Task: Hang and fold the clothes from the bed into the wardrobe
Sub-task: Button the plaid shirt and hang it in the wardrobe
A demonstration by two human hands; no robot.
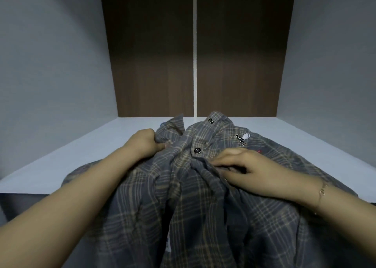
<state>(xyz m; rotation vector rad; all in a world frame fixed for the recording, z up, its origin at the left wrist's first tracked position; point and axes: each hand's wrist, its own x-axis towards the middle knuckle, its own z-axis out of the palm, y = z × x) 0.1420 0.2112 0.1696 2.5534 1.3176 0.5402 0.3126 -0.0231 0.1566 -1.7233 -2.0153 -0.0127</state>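
Plaid shirt on the wardrobe shelf, not folded yet.

The shirt [193, 186] lies bunched on the shelf [91, 145], its lower part hanging over the front edge. The left hand [144, 142] grips fabric near the collar; the right hand [242, 164] pinches the placket (snaps undone). Folding looks barely begun; no other clothes are visible.

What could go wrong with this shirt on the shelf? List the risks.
1. Much of the plaid shirt hangs over the shelf front edge, so it may slide off if released.
2. The left hand and right hand grip bunched fabric, so creases may get folded in.
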